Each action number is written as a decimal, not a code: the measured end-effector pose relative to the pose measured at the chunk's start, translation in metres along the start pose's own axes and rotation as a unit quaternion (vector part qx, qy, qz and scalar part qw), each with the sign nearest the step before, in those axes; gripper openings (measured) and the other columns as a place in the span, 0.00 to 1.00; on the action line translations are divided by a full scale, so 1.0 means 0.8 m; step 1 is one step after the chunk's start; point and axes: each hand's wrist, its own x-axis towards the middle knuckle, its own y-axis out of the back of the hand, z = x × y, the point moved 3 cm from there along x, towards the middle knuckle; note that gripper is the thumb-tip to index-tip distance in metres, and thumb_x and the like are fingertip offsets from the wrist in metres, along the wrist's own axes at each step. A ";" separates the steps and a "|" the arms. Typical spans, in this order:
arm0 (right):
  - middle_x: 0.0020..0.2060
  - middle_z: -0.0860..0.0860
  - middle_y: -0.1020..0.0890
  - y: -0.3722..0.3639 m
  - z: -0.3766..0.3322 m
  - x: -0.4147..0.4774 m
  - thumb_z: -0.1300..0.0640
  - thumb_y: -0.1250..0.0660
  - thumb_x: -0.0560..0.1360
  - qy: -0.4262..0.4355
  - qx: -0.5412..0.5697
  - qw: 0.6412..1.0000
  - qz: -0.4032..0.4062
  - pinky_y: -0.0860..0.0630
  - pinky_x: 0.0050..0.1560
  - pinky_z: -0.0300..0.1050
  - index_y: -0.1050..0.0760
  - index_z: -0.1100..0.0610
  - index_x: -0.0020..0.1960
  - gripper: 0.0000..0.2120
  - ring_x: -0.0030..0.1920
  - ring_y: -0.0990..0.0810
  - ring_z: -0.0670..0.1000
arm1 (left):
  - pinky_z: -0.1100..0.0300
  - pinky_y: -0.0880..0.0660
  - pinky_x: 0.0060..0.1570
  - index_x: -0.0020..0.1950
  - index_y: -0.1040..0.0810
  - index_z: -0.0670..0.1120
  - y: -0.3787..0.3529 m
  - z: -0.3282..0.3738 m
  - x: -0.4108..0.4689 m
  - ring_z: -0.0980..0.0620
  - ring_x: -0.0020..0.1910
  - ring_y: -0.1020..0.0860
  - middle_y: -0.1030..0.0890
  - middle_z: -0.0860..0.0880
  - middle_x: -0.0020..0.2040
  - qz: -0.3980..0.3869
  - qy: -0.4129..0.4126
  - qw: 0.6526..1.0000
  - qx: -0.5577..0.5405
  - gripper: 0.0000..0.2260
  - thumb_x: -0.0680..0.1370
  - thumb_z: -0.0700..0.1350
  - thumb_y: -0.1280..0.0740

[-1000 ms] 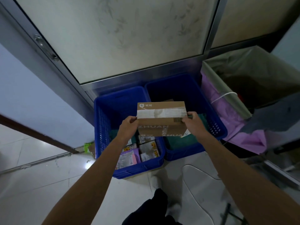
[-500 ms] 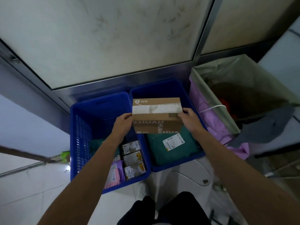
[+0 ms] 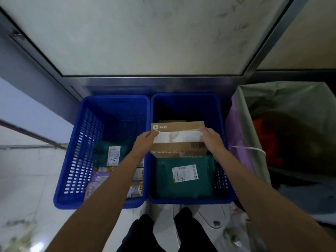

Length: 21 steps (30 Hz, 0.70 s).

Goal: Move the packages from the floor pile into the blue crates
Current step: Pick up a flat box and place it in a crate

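The cardboard box (image 3: 178, 140) sits low in the mouth of the right blue crate (image 3: 185, 200), over its far half, its near edge just above the green mailer bag (image 3: 183, 177) lying on the crate floor; whether the box already rests on anything underneath I cannot tell. The left hand (image 3: 145, 142) has its grip clamped on the box's left end, thumb on top; the right hand (image 3: 211, 140) has its grip clamped on the right end the same way.

Likely trouble from here: one hand letting go before the other would tip the box onto a corner, and it could wedge against the crate wall or dent; set half on the soft bag, it may settle tilted and take room later packages need; the right knuckles are near the crate's side and could get pinched on the way down. The left blue crate (image 3: 78, 160) beside it already holds a bag and small packets.
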 end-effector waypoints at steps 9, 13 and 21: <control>0.49 0.53 0.21 -0.006 0.032 0.082 0.43 0.41 0.82 -0.035 -0.042 0.998 -0.008 0.26 0.42 0.49 0.31 0.57 0.60 0.18 0.42 0.23 0.50 | 0.52 0.27 0.44 0.54 0.30 0.45 -0.045 -0.024 0.052 0.48 0.44 0.26 0.25 0.47 0.45 0.096 0.030 0.995 0.012 0.11 0.82 0.52 0.37; 0.55 0.46 0.24 -0.017 0.056 0.115 0.54 0.39 0.81 -0.047 -0.043 0.997 -0.050 0.25 0.49 0.47 0.36 0.52 0.75 0.22 0.50 0.23 0.49 | 0.52 0.25 0.58 0.70 0.30 0.45 -0.064 -0.026 0.083 0.48 0.58 0.23 0.23 0.48 0.62 0.081 0.029 0.996 0.025 0.18 0.80 0.45 0.34; 0.56 0.48 0.22 -0.035 0.106 0.172 0.54 0.39 0.81 -0.072 -0.049 0.993 -0.077 0.27 0.48 0.46 0.33 0.51 0.74 0.21 0.53 0.23 0.51 | 0.48 0.24 0.56 0.71 0.31 0.46 -0.096 -0.029 0.159 0.42 0.56 0.23 0.23 0.44 0.63 0.081 0.004 0.975 0.205 0.17 0.82 0.43 0.39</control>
